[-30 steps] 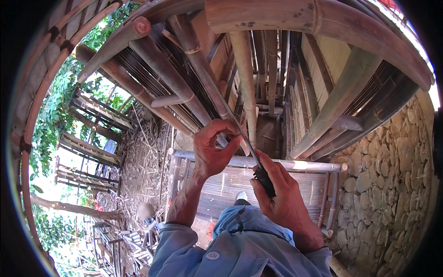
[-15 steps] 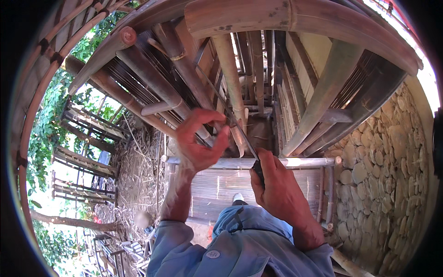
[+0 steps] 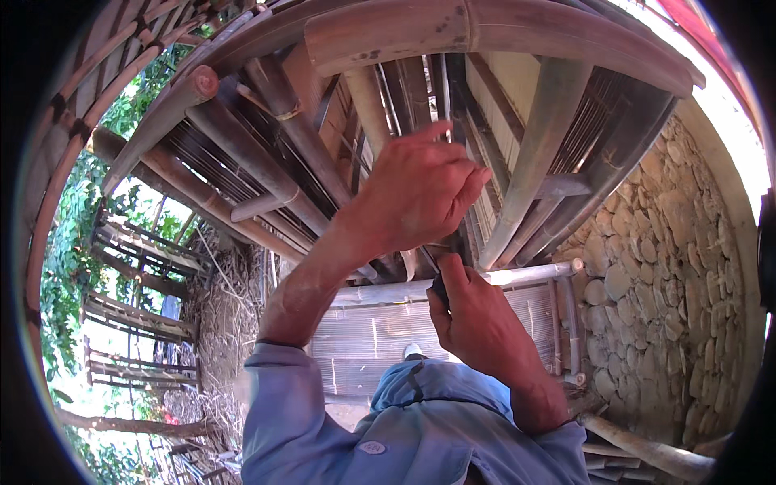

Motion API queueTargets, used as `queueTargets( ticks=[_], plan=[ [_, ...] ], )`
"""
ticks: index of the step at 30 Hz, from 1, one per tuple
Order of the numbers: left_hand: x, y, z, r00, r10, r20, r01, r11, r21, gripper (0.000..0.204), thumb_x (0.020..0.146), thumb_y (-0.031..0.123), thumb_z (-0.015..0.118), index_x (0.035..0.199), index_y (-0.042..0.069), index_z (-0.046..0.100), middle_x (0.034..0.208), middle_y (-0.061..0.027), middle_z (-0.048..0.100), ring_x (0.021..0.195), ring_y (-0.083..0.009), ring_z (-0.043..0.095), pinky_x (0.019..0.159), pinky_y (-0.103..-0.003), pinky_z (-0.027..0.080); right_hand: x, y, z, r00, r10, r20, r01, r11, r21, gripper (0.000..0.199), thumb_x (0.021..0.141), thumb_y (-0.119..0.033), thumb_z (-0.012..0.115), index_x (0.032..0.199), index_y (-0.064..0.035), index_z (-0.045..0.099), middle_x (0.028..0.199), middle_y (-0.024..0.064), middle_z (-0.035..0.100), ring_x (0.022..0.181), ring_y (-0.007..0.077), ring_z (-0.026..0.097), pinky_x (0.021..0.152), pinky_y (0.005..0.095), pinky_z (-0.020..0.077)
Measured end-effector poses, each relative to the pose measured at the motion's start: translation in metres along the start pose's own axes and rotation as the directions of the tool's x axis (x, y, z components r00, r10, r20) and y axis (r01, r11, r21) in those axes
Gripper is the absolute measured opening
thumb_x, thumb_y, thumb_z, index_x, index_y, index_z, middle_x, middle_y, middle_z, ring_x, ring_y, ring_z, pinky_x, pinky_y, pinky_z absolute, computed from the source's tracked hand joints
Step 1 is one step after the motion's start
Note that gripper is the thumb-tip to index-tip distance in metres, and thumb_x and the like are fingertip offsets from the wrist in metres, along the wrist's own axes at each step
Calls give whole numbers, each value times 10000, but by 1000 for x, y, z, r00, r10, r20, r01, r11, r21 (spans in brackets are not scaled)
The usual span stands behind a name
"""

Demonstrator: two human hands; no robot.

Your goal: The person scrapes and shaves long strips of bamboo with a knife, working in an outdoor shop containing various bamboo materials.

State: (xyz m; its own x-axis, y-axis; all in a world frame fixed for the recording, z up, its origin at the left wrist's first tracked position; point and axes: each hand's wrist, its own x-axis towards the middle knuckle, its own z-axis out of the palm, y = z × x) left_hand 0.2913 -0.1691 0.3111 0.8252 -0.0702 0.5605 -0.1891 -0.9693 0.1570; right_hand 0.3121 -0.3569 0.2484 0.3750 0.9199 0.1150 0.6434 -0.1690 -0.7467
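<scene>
My right hand [image 3: 485, 323] is closed around the black handle of a tool with a narrow metal blade [image 3: 431, 257]. The blade points up and to the left, and most of it is hidden behind my left wrist. Raised above it, my left hand [image 3: 424, 192] crosses in front of the upright bamboo poles, its back toward me. Its fingers are curled, with one reaching out further than the others. Whatever they hold, if anything, cannot be made out.
Below my hands lies a bamboo-slat bench [image 3: 364, 339] with a pole along its far edge. A thick bamboo rail [image 3: 550, 31] arches over upright poles ahead. On the right is a stone wall [image 3: 647, 275]; bamboo racks [image 3: 145, 319] and dry stalks are on the left.
My left hand has moved up and to the right, from beside the blade to across the poles. My right hand has shifted slightly up and left, still gripping the handle.
</scene>
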Motion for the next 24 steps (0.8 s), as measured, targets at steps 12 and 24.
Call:
queueTargets(
  ticks=[12,24],
  plan=[
    [-17,-20,35,957,-103,273,80,992,93,551,1016,388,455,672,38,705,646,-216,647,924,-429,678,908,-524,521,0,23,-3,1000,-14,27,8,976,217,392,903,-146,643,1192,-2,421,795,273,605,743,518,605,660,525,485],
    [-9,-22,46,999,0,-47,-2,999,-43,299,893,294,656,705,72,720,652,-124,661,723,-305,685,1061,-476,448,15,66,10,997,39,63,-47,991,128,412,867,-103,645,1213,15,454,840,281,650,792,481,663,680,492,508]
  ],
)
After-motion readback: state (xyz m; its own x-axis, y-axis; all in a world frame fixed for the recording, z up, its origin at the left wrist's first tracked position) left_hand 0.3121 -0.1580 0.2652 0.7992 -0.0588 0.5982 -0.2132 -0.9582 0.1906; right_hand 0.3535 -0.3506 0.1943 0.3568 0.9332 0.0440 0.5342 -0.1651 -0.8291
